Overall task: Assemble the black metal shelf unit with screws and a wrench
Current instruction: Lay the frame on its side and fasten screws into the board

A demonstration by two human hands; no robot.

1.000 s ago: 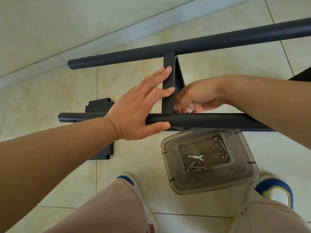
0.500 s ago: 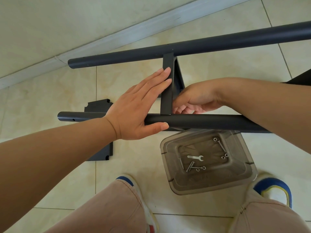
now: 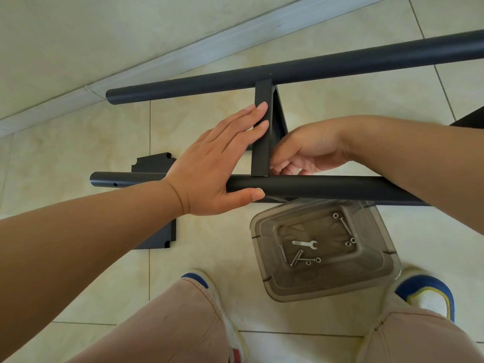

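Two black metal tubes lie across the floor, the far tube (image 3: 327,65) and the near tube (image 3: 327,187). A black shelf panel (image 3: 262,142) stands on edge between them. My left hand (image 3: 217,166) presses its straight fingers flat on the panel's edge, and its thumb lies along the near tube. My right hand (image 3: 309,149) is on the panel's right side, fingers curled at the corner where the panel meets the near tube. The fingertips are hidden. A small silver wrench (image 3: 305,244) and several screws (image 3: 297,258) lie in a clear plastic tub (image 3: 372,281).
Another black shelf plate (image 3: 153,163) lies flat on the tiled floor under my left forearm. My knees and blue-and-white shoes frame the tub. A wall and skirting run along the top left. A dark frame part (image 3: 471,119) shows at the right edge.
My left fingers have drawn closer together on the panel's edge. My right hand stays at the corner joint with little movement.
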